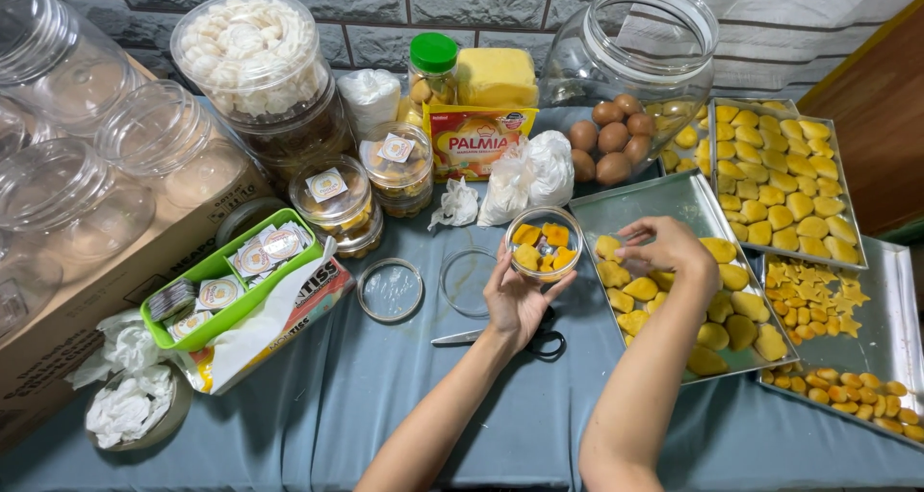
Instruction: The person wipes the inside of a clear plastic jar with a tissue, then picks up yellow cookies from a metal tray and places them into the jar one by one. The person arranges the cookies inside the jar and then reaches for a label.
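My left hand [515,299] cups a small clear round tub [544,244] from below; the tub holds a few yellow-orange cookies. My right hand [664,246] reaches over the near metal baking tray [654,203], its fingers pinched on a yellow cookie [609,248] at the tray's left side, just right of the tub. More yellow cookies [717,309] lie spread over that tray. Under my left wrist, black-handled scissors [500,338] rest on the grey-blue cloth.
Two clear lids [390,290] lie left of the tub. A green basket of round labels [226,280] sits at left by large clear jars [87,165]. Filled tubs [332,198], eggs [611,136], a big glass jar [640,39] and more cookie trays [784,179] stand behind and right.
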